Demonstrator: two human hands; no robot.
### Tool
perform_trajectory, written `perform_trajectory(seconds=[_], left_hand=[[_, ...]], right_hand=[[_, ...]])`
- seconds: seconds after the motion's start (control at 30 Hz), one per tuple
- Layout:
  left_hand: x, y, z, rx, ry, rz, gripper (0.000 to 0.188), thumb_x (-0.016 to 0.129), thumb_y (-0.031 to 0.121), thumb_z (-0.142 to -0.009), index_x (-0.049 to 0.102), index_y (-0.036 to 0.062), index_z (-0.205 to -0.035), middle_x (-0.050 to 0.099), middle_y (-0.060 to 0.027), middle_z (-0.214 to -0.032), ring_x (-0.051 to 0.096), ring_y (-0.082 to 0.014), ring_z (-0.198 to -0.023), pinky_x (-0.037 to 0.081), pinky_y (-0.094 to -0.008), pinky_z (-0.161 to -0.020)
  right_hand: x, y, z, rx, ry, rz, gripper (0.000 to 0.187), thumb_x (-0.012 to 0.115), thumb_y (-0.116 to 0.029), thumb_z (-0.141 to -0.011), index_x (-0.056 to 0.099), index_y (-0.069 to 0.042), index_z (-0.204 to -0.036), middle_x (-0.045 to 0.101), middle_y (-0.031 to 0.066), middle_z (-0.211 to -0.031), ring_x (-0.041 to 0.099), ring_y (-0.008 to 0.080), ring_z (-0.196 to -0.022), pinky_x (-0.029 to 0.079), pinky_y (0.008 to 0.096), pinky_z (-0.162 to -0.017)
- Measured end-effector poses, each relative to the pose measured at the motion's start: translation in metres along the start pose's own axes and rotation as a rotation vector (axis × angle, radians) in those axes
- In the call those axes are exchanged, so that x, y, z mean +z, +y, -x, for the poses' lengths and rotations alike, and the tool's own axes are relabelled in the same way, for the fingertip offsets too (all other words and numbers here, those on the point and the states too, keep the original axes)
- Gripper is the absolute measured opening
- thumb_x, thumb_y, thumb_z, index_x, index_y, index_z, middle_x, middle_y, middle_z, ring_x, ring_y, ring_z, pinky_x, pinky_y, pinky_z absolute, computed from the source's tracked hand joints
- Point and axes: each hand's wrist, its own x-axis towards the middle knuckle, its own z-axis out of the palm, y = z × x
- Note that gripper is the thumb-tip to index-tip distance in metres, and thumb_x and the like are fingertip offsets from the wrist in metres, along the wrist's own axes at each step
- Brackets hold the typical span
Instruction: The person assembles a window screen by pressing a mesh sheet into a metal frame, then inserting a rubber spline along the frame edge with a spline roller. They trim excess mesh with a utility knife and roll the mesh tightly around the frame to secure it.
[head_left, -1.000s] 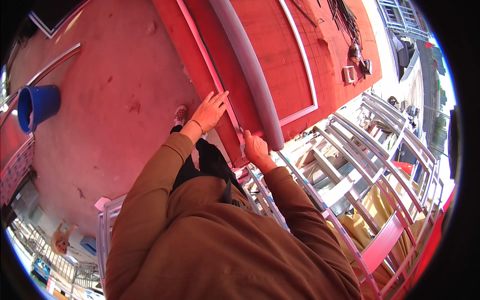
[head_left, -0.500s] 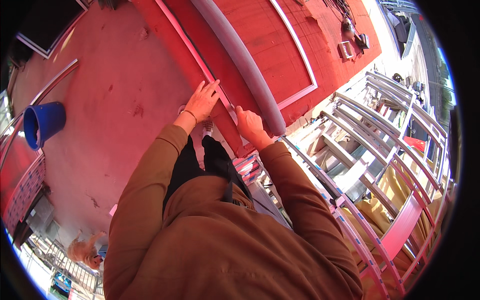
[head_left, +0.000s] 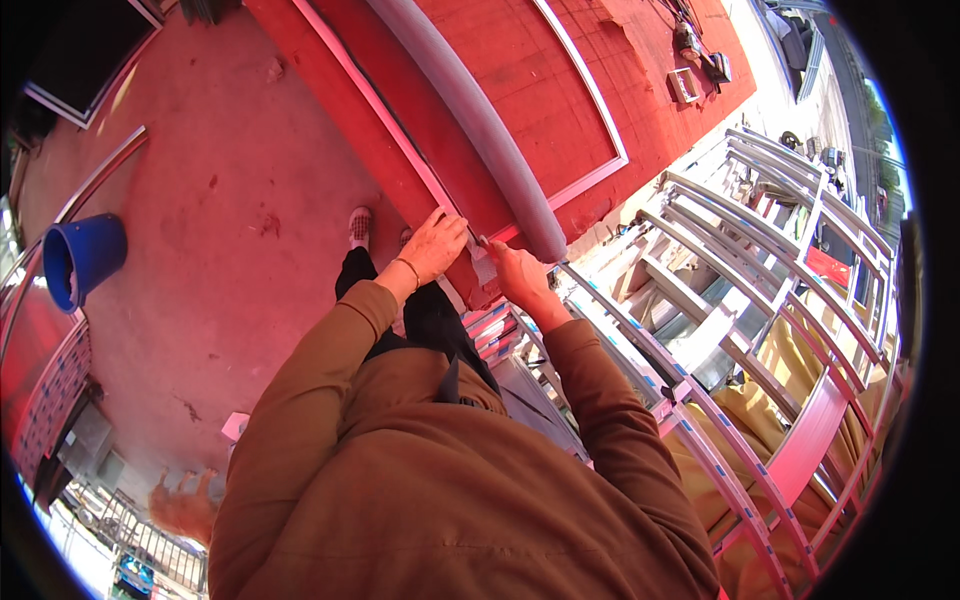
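Where your left hand (head_left: pixel 438 246) touches: pale strip (head_left: pixel 399 141), mid-frame, now nearer your right hand (head_left: pixel 524 281)
Both grips: cannot tell

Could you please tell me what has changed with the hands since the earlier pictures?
The left hand has moved along the pale frame bar toward its near end, and is now close beside the right hand. No grip visibly taken or released. The grey roll and blue bucket stayed put.
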Motion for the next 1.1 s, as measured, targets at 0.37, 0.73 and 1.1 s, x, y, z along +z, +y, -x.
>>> perform_trajectory(seconds=[0.37,0.73,1.1], left_hand=[[0.002,-0.005,0.005,-0.046,0.029,0.138,0.043,0.06,0.007,-0.095,0.068,0.0036,-0.138,0.062,-0.0118,-0.149,0.054,-0.0272,-0.146,0.032,-0.0516,-0.132],[0.005,-0.004,0.004,-0.047,0.009,0.137,0.044,0.058,0.009,-0.097,0.066,0.0017,-0.139,0.061,-0.0126,-0.15,0.054,-0.028,-0.147,0.032,-0.0504,-0.132],[-0.041,-0.063,0.0,-0.211,0.192,0.1,0.05,0.056,0.006,-0.097,0.061,-0.0036,-0.145,0.058,-0.0177,-0.154,0.05,-0.0309,-0.152,0.031,-0.0494,-0.134]], right_hand=[[0.007,0.009,-0.002,-0.063,-0.128,0.103,0.045,0.075,-0.021,-0.095,0.066,-0.008,-0.137,0.077,0.026,-0.092,0.076,0.0482,-0.091,0.058,0.0596,-0.077],[0.016,-0.014,-0.025,-0.114,-0.065,0.194,0.034,0.044,-0.016,-0.111,0.07,0.005,-0.104,0.077,0.0251,-0.085,0.078,0.0427,-0.078,0.061,0.0547,-0.066],[-0.019,-0.015,-0.032,-0.015,-0.158,0.05,0.036,0.064,-0.016,-0.102,0.066,-0.008,-0.137,0.077,0.0281,-0.099,0.075,0.05,-0.094,0.058,0.0611,-0.082]])
